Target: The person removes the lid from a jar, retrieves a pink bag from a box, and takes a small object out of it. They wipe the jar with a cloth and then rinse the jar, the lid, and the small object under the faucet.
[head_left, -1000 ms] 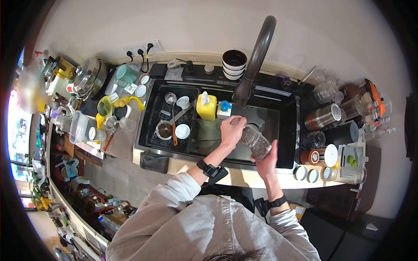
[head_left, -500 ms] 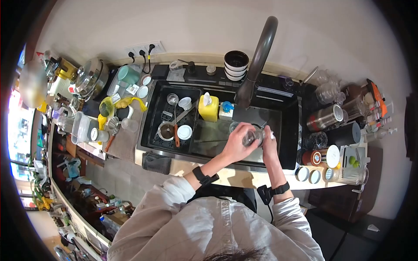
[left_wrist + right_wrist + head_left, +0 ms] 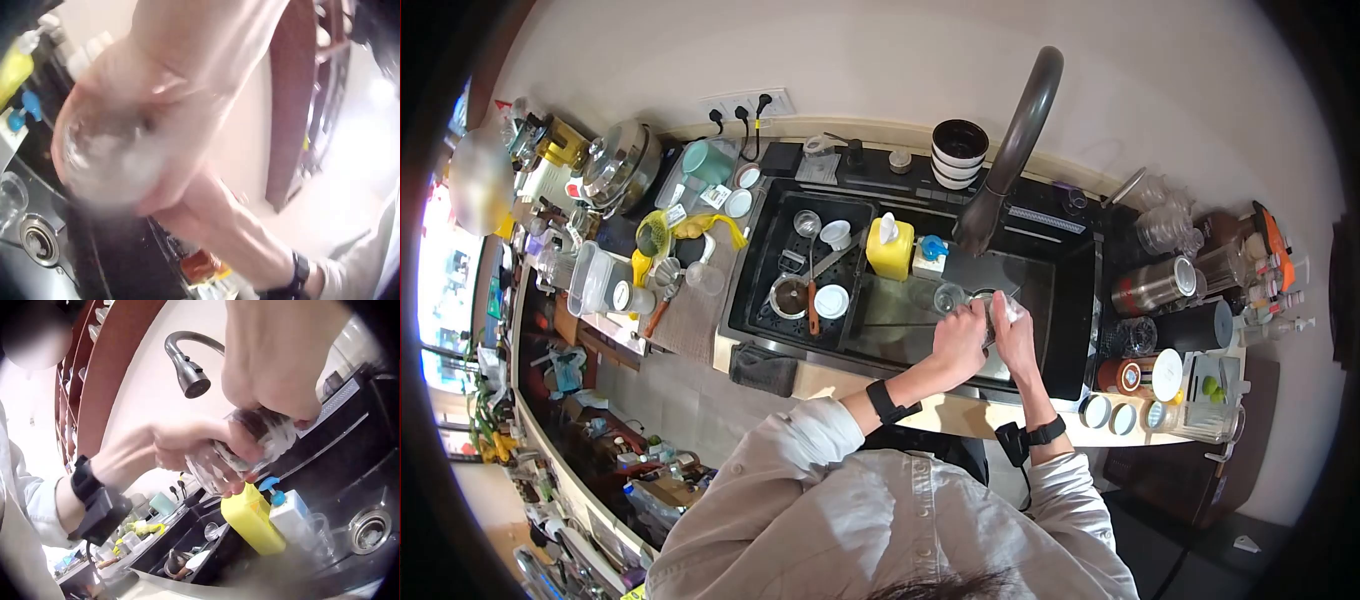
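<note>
I am holding a clear glass jar point(image 3: 240, 450) over the sink point(image 3: 1055, 345), in front of the dark curved faucet point(image 3: 1015, 150), with both hands wrapped round it. My left hand point(image 3: 958, 340) is curling its fingers point(image 3: 247, 447) about the jar's lower body from the side away from the faucet, the forearm reaching in from my body with a black band at the wrist. My right hand point(image 3: 1012, 335) is gripping the jar's upper end from above, its wrist also banded in black.

From the head view the jar is almost wholly hidden between my two hands; the right wrist view is showing its ribbed, see-through wall lying tilted, and the faucet's spray head above it. The left wrist view is blurred, showing the jar's round end close up against my palm and, below it, the sink's drain. I cannot tell whether anything is in the jar.

In the sink, a small empty glass point(image 3: 947, 297) is standing just beside my hands on the faucet side. A yellow soap bottle point(image 3: 890, 250) and a white dispenser with a blue pump point(image 3: 930, 255) are standing beside the faucet's base. Further from the faucet, a black rack point(image 3: 775, 245) is holding cups, white lids and an orange-handled tool.
</note>
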Demonstrator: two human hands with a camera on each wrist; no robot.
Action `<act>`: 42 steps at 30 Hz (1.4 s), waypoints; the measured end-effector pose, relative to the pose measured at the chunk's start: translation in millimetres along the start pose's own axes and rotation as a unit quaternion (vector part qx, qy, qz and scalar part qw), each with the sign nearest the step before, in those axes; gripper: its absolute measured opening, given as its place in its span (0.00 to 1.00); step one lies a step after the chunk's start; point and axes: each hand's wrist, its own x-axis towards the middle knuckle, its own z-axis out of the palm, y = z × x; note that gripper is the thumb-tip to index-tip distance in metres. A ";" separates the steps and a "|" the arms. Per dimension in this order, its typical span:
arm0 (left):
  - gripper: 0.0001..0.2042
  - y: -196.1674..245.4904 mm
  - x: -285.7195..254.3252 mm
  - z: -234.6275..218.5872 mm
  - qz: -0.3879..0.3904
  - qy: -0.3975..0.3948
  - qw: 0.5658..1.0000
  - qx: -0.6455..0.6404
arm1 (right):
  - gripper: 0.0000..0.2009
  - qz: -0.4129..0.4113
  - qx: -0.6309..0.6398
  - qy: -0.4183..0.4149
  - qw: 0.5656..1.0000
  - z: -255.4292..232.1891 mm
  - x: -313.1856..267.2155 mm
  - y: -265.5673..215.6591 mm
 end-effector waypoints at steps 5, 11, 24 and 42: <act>0.28 -30.3 27.3 -24.2 -0.007 -0.239 0.903 -0.358 | 0.19 -0.030 0.141 -0.017 0.989 -0.1 1.6 3.8; 0.29 -44.2 30.9 4.7 -0.101 -0.251 0.888 -0.371 | 0.20 -0.069 0.066 -0.030 0.995 3.6 3.9 1.7; 0.28 -60.9 35.1 -14.1 -0.166 -0.374 0.680 -0.608 | 0.20 -0.048 0.164 -0.054 0.984 4.0 4.7 -2.5; 0.19 -62.5 32.3 -8.7 -0.193 -0.373 0.625 -0.657 | 0.23 0.017 0.173 -0.046 0.984 7.4 13.2 18.6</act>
